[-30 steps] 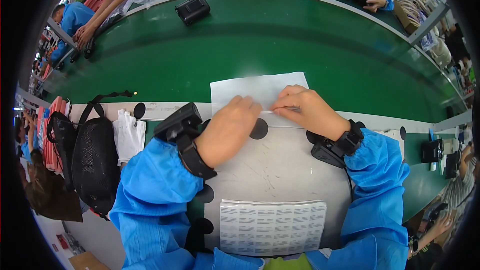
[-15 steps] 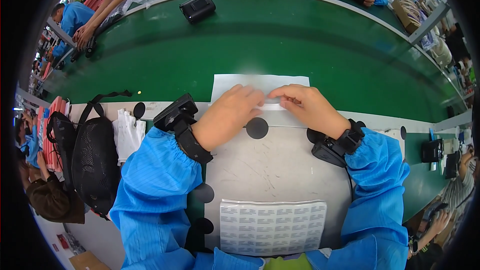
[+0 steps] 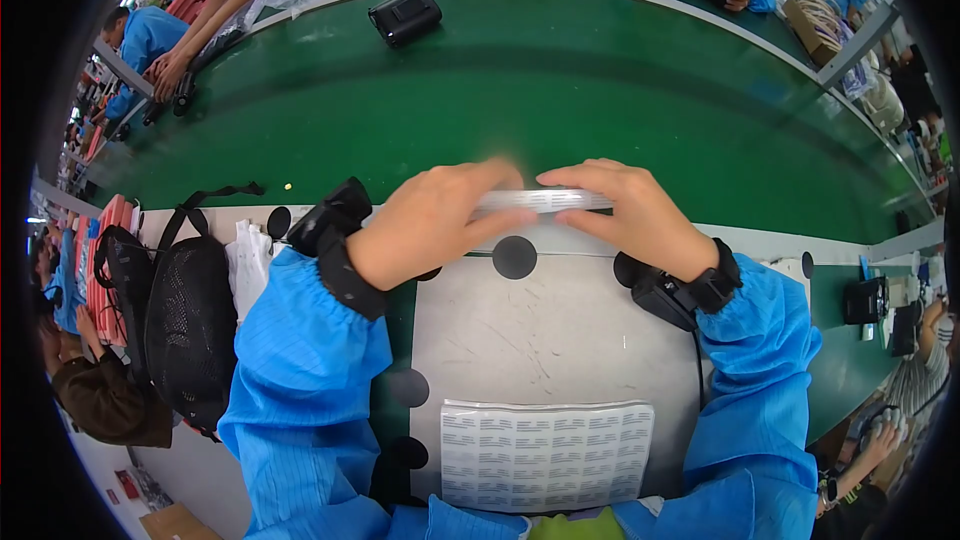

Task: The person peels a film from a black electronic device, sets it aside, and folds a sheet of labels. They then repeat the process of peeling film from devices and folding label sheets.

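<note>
Between my hands is a white sheet [image 3: 545, 201], seen nearly edge-on as a narrow, slightly shiny strip above the near edge of the green surface. My left hand [image 3: 440, 215] grips its left end, thumb below and fingers above, with the fingertips blurred. My right hand [image 3: 635, 210] pinches the right end the same way. Faint print shows on the strip. Close to my body, a printed sheet of small labels [image 3: 545, 455] lies flat on the worn grey board [image 3: 520, 340].
A black boxy device [image 3: 405, 16] rests on the green belt [image 3: 600, 70]. A black mesh bag [image 3: 190, 330] and white cloth [image 3: 247, 265] are at left. Black round patches [image 3: 514, 257] dot the board. Co-workers' hands [image 3: 170, 70] are across the belt.
The white sheet, lying flat beyond my hands before, is now tipped up edge-on between them. My left hand moved left. The black device and a yellow speck shifted slightly right with the belt.
</note>
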### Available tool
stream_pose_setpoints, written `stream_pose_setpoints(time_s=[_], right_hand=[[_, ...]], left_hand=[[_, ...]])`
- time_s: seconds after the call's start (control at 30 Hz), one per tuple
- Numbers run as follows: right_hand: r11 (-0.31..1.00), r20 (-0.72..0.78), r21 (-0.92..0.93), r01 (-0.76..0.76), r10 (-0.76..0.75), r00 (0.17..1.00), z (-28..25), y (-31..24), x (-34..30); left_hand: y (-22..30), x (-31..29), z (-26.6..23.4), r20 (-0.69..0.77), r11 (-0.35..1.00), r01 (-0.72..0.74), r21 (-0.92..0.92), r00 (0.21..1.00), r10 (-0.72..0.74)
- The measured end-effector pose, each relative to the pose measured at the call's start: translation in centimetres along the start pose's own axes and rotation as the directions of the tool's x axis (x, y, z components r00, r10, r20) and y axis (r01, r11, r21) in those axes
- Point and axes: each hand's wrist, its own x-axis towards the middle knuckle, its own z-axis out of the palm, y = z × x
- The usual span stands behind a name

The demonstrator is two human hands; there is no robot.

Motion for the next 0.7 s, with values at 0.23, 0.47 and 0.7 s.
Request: stream_pose_setpoints(time_s=[0.23,0.47,0.7], right_hand=[[0.882,0.248,0.335,-0.332,0.257,0.934,-1.9,-2.3,0.2],[0.869,0.333,0.107,-0.483,0.427,0.841,0.4,-0.8,-0.1],[0.742,0.305,0.442,-0.504,0.403,0.863,0.5,0.6,-0.4]], left_hand=[[1.2,-0.9,-3.4,0.296,0.906,0.21,-0.367,0.95,-0.101],[-1.8,-0.6,2.4,0.011,0.983,-0.18,-0.046,0.983,0.181],[-1.1,0.1,1.9,0.14,0.98,0.09,-0.175,0.988,-0.066]])
